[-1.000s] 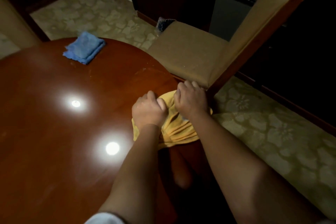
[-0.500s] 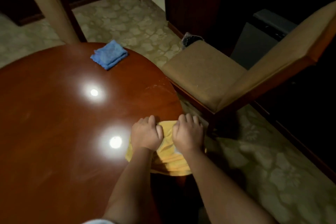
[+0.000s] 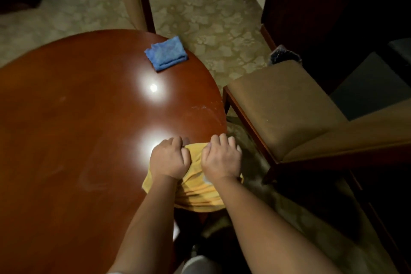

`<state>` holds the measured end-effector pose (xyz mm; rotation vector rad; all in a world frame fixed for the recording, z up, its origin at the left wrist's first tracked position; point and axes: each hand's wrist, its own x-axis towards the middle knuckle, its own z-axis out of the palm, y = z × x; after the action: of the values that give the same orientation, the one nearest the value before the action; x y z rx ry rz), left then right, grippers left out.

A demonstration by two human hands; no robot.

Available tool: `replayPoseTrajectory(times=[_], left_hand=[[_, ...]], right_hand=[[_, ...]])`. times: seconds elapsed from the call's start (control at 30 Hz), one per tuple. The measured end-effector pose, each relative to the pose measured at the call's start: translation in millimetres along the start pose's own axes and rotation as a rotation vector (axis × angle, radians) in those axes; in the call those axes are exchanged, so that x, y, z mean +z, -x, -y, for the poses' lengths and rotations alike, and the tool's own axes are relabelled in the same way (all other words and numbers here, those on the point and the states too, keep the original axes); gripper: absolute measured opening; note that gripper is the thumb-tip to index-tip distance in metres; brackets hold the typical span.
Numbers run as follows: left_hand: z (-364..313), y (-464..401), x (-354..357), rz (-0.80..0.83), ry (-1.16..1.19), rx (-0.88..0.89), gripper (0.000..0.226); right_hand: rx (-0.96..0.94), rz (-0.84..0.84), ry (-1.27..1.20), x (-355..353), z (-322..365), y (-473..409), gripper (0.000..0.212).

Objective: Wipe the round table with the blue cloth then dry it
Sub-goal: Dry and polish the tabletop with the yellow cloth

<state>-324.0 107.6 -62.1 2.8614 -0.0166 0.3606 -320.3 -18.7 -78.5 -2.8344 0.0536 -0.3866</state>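
Blue cloth (image 3: 166, 54) lies folded on the far side of the tabletop (image 3: 66, 129), close to the rim and well apart from both hands; nothing touches it. Parked like that, it looks finished with, so the wet wipe is probably done and the drying is in hand.

Both hands work at the near right rim. The left hand (image 3: 169, 158) and the right hand (image 3: 221, 158) sit side by side, knuckles up, fingers (image 3: 175, 140) curled down and bunching a yellow cloth (image 3: 195, 187) between them. The left is over the wood; the right is at the very rim, and part of the yellow cloth hangs off the edge below the wrists. Gripping it with two fists would let the person bear down and drag a wide strip dry.

Faint smears show on the wood beyond the hands, near the rim by the chair (image 3: 284, 104), and more to the left, so I judge much of the top is not yet dried. Two lamp glares (image 3: 153, 88) sit between the hands and the blue cloth
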Motion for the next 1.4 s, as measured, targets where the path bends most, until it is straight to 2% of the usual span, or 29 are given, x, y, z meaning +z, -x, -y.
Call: replayPoseTrajectory(times=[0.33, 0.63, 0.9, 1.1, 1.4], left_hand=[[0, -62, 21, -0.049, 0.031, -0.050, 0.023], [6, -137, 47, -0.103, 0.032, -0.184, 0.024], [16, -188, 64, -0.161, 0.023, -0.269, 0.023], [18, -175, 54, -0.176, 0.005, -0.163, 0.026], [-5, -62, 27, -0.098, -0.004, -0.148, 0.023]], right_hand=[[-0.084, 0.007, 0.028, 19, -7, -69, 0.035], [-0.260, -0.053, 0.011, 48, -8, -163, 0.033], [-0.318, -0.059, -0.054, 74, 2, -226, 0.029], [-0.264, -0.074, -0.026, 62, 2, -199, 0.031], [-0.213, 0.024, 0.066, 17, -11, -86, 0.036]])
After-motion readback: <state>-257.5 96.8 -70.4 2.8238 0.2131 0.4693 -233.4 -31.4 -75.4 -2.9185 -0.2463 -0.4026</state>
